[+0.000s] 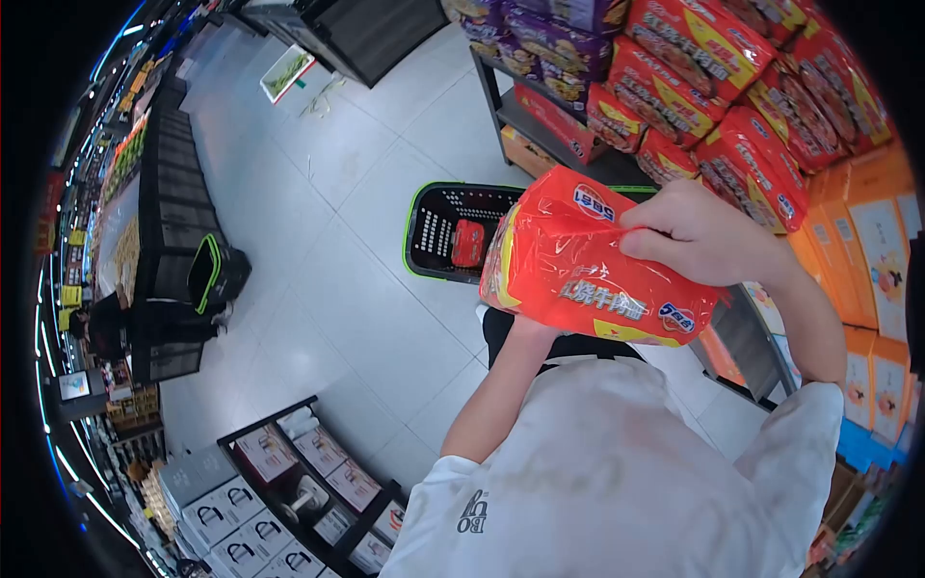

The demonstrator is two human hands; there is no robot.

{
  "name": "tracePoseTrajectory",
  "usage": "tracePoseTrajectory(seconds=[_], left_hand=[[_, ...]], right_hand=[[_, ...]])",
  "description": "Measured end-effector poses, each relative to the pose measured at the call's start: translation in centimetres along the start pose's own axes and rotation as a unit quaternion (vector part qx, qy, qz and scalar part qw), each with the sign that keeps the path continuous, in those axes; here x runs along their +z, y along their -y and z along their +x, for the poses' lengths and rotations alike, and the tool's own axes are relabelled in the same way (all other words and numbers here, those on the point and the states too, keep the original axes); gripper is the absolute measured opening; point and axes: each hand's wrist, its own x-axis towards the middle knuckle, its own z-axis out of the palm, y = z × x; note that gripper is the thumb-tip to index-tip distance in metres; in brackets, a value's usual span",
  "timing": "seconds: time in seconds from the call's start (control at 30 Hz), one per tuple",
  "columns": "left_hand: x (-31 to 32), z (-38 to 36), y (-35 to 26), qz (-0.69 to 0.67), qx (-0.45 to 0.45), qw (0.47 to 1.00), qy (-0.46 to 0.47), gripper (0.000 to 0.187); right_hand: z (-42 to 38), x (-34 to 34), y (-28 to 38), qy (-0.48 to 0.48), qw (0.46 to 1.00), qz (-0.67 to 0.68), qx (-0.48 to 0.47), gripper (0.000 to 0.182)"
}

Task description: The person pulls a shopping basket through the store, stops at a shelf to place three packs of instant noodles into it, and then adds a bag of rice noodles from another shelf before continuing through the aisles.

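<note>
A red plastic multipack of instant noodles (578, 255) is held up in front of my chest, with Chinese lettering and yellow panels on it. My right hand (689, 231) pinches its upper right edge between thumb and fingers. From below, my left hand (532, 330) supports the pack; its fingers are hidden behind it. Beyond the pack, a black shopping basket (434, 207) with a green rim stands on the floor, partly covered by the pack. Inside it lies a small red package (468, 243).
Stacked red noodle packs (674, 91), purple packs (564, 43) and orange boxes (858, 250) fill the right side. A low rack of boxed goods (318, 482) stands at lower left. Another person (106, 328) is at the far left near a green-rimmed basket (204, 275).
</note>
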Motion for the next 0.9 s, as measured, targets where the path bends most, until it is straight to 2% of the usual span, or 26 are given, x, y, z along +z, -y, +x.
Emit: tracePoseTrajectory(seconds=[0.13, 0.23, 0.37, 0.4, 0.47, 0.5, 0.53, 0.6, 0.63, 0.67, 0.73, 0.83, 0.9], left_hand=[[-2.1, 0.8, -2.7, -0.040, 0.001, 0.999, 0.004, 0.046], [-4.3, 1.8, -5.4, -0.063, 0.002, 0.998, 0.002, 0.044], [-10.1, 3.5, -10.5, -0.085, 0.018, 0.996, -0.030, 0.041], [-12.7, 3.7, -11.9, -0.079, 0.033, 0.994, -0.070, 0.040], [-20.5, 3.3, -14.7, -0.036, 0.073, 0.966, -0.243, 0.034], [-24.9, 3.0, -16.2, -0.001, 0.082, 0.936, -0.343, 0.030], [-28.1, 2.1, -18.2, -0.036, 0.122, 0.887, -0.444, 0.025], [-33.4, -1.0, -22.7, -0.033, 0.181, 0.834, -0.521, 0.024], [-35.3, -3.3, -24.7, 0.018, 0.197, 0.812, -0.548, 0.025], [-37.3, -5.8, -26.5, 0.083, 0.181, 0.792, -0.577, 0.025], [-41.6, -11.7, -28.2, 0.108, 0.113, 0.760, -0.631, 0.029], [-46.6, -21.8, -27.8, 0.063, -0.007, 0.730, -0.681, 0.035], [-45.1, -26.0, -27.6, 0.105, -0.093, 0.677, -0.722, 0.031]], right_hand=[[4.0, 1.6, -0.1, -0.006, 0.999, 0.028, -0.028, 0.026], [8.1, 2.2, -0.2, 0.009, 0.999, 0.035, -0.018, 0.026], [15.3, 5.4, -1.6, 0.032, 0.999, -0.021, 0.023, 0.026], [17.3, 6.6, -2.2, 0.032, 0.998, -0.019, 0.042, 0.026], [21.3, 9.4, -3.6, 0.034, 0.996, -0.026, 0.077, 0.027], [23.5, 11.1, -4.6, 0.037, 0.994, -0.033, 0.094, 0.027], [25.8, 13.0, -5.8, 0.041, 0.992, -0.039, 0.109, 0.028], [30.6, 17.6, -9.0, 0.038, 0.987, -0.053, 0.148, 0.030], [32.6, 19.9, -10.6, 0.038, 0.983, -0.057, 0.168, 0.032], [35.0, 21.9, -11.7, 0.051, 0.978, -0.087, 0.181, 0.033], [40.0, 25.7, -14.2, 0.074, 0.965, -0.147, 0.204, 0.034], [47.0, 32.5, -20.2, 0.059, 0.954, -0.126, 0.266, 0.036], [51.0, 37.0, -24.5, 0.052, 0.945, -0.107, 0.304, 0.036]])
